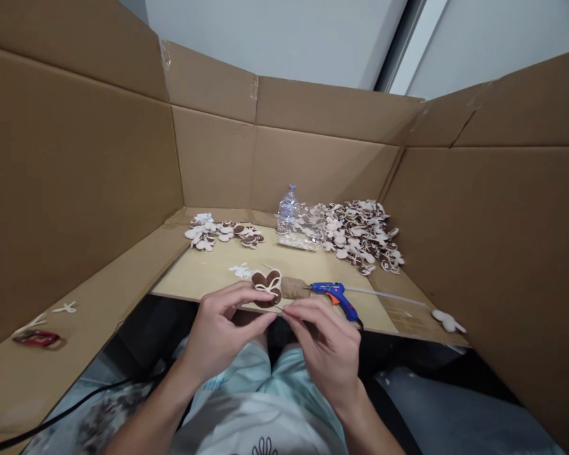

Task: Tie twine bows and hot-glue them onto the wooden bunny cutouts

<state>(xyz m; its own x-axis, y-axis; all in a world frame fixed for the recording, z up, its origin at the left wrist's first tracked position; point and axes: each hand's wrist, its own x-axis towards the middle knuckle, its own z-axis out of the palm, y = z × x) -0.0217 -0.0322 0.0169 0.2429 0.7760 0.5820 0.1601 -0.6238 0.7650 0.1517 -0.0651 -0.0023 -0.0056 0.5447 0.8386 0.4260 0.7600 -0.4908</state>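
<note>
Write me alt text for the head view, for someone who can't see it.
The left hand holds a brown bunny-shaped piece with a cream bow, the right hand close beside it. A blue glue gun lies to the right; behind, a bottle and a pile of similar pieces sit within cardboard walls.

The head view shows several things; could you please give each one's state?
Brown piece: held, bow showing
Left hand: holding it
Right hand: beside it, grip unclear
Glue gun: lying on its side
Bottle: upright, capped
Right-hand pile: loosely heaped
Red tool: lying down
</note>
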